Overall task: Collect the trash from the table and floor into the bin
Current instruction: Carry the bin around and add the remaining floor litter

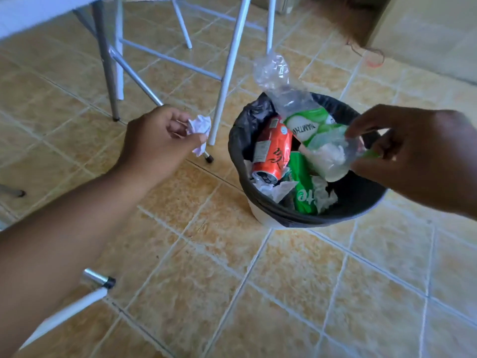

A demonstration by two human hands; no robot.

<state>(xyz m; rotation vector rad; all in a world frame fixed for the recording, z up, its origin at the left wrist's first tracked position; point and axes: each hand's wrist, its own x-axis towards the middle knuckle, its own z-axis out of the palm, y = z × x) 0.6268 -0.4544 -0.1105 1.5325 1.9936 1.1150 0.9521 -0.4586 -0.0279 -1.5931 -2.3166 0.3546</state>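
A round bin (pixel 260 215) lined with a black bag stands on the tiled floor at centre right. Inside lie an orange can (pixel 271 148), a green can (pixel 303 187), crumpled white paper and a crushed clear bottle with a green label (pixel 299 117) that sticks out over the far rim. My right hand (pixel 418 156) pinches a small clear plastic bottle (pixel 333 156) just over the bin's opening. My left hand (pixel 160 140) is left of the bin, above the floor, and pinches a crumpled white paper ball (pixel 199 127).
White metal legs of a table and a stool (pixel 227 73) stand on the floor just left of and behind the bin. Another leg with a black foot (pixel 99 279) lies under my left forearm. A white table edge (pixel 38 11) is at the top left.
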